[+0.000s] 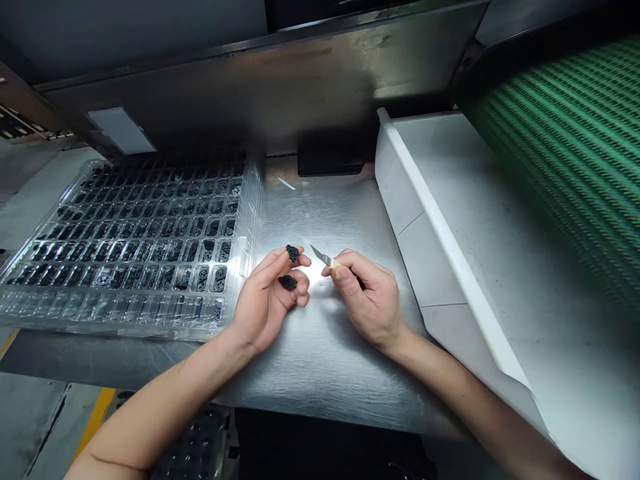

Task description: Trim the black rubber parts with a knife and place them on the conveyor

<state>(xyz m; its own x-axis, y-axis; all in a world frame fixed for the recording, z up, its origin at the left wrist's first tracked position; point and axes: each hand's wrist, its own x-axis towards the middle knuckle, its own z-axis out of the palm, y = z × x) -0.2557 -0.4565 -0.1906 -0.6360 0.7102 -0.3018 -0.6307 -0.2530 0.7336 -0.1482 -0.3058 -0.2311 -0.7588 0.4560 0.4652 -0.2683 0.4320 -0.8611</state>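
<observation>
Between the thumb and forefinger of my left hand (267, 293) is a small black openwork plastic part (293, 253). A second black plastic part (287, 282) sits lower in the same hand, against the curled fingers. My right hand (370, 293) grips a craft knife (323, 257) whose pointed blade is directed up and left, toward the upper part. A small gap separates the blade tip from that part. Both hands are above the metal table (325, 380).
Left of my hands lies a clear compartment tray (245, 267) filled with black parts. To the right stands a white bin (440, 247), below a green ribbed belt (590, 133). A black flat block (330, 162) and a thin white sliver (285, 183) lie toward the back.
</observation>
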